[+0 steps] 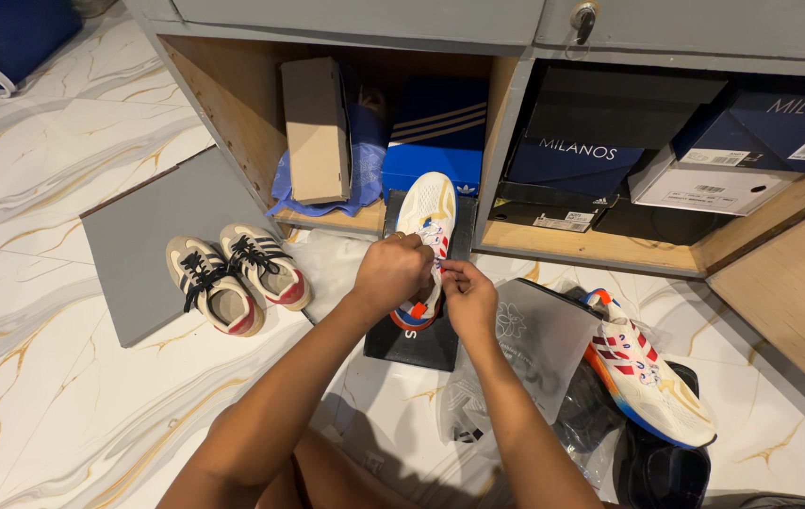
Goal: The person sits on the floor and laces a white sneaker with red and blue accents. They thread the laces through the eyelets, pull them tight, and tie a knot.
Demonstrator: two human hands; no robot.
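Head view: both hands are busy on the cream mesh sneaker with red-and-blue stripes and an orange heel tab (427,221), which sits on a black shoebox lid (418,339) on the floor. Left hand (391,273) is fisted around the laces, right hand (468,294) pinches a lace end. Looks like mid-lacing; I'd say tension needs evening out next.

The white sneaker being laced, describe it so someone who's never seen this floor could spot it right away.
Start at the open grey cabinet stuffed with shoe boxes. On the marble floor just before its centre divider lies a black box lid, and the white sneaker sits on it, toe toward the cabinet, with the left hand and right hand at its laces. Its twin lies untouched to the right.
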